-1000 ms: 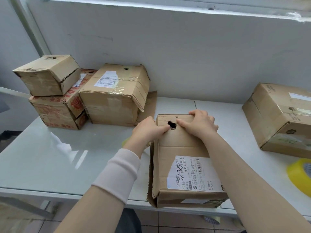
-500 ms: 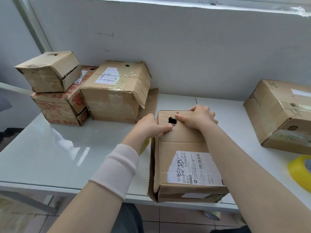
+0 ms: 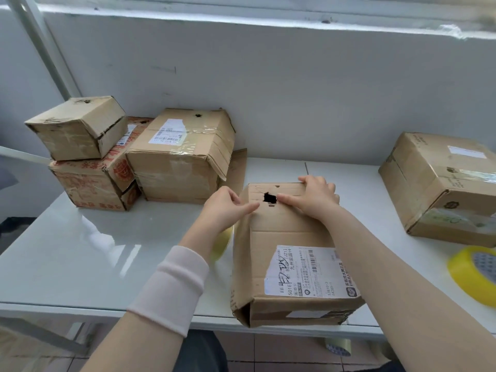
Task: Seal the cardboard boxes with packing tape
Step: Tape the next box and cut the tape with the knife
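Observation:
A worn cardboard box [image 3: 281,232] with a shipping label lies at the white table's front edge, and it has a torn hole [image 3: 269,197] near its far end. My right hand [image 3: 314,202] rests flat on that far end, forefinger stretched towards the hole. My left hand [image 3: 222,210] is at the box's left top edge, with thumb and forefinger reaching out towards the hole. A pale yellow tape roll [image 3: 224,242] sits right under its palm against the box side. The lower fingers are hidden and seem to hold the roll.
Three taped boxes are stacked at the back left [image 3: 179,157]. Another large box [image 3: 440,183] lies at the right. A yellow tape roll [image 3: 475,275] rests on the table [image 3: 94,251] at the right edge. One more roll [image 3: 338,347] lies on the floor below.
My left hand has uncurled its thumb and forefinger and drawn slightly left off the box top. My right hand stays on the far end, forefinger now extended.

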Motion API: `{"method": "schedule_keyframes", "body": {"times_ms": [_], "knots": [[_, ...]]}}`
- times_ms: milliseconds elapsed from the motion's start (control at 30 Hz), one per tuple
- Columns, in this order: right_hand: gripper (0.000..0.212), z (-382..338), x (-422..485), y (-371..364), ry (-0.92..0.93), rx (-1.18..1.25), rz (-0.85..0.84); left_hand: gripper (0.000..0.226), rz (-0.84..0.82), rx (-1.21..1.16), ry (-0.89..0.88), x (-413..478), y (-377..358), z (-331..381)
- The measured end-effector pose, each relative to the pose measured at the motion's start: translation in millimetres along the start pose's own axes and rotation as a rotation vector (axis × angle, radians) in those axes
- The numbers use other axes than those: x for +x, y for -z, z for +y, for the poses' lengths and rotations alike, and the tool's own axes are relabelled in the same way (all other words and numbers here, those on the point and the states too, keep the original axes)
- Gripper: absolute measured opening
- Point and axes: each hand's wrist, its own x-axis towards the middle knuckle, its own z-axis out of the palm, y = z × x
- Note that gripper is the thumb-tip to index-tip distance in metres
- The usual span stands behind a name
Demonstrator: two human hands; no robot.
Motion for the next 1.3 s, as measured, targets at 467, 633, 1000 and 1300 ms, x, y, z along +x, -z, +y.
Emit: {"method": "schedule_keyframes", "body": {"times_ms": [467, 633, 1000, 1300], "knots": [[0.076, -60.1, -128.3, -5.4, 0.387, 0.556, -0.080, 0.017, 0.128, -0.295, -0.548, -54.4, 95.4, 35.3], [0.032, -66.6, -148.1, -8.1, 0.392, 0.689, -0.171, 0.018, 0.142, -0.261, -0.661, -73.1, 106.2, 67.8], [0.055, -30.1, -172.9, 4.4, 0.340, 0.756, 0.121, 0.015, 0.195, -0.124, -0.696, -83.8, 101.6, 101.6], [0.040, -15.3, -171.3, 15.0, 0.274, 0.857, -0.117, 0.017, 0.089, -0.225, -0.705, -27.3, 95.9, 129.0]]}}
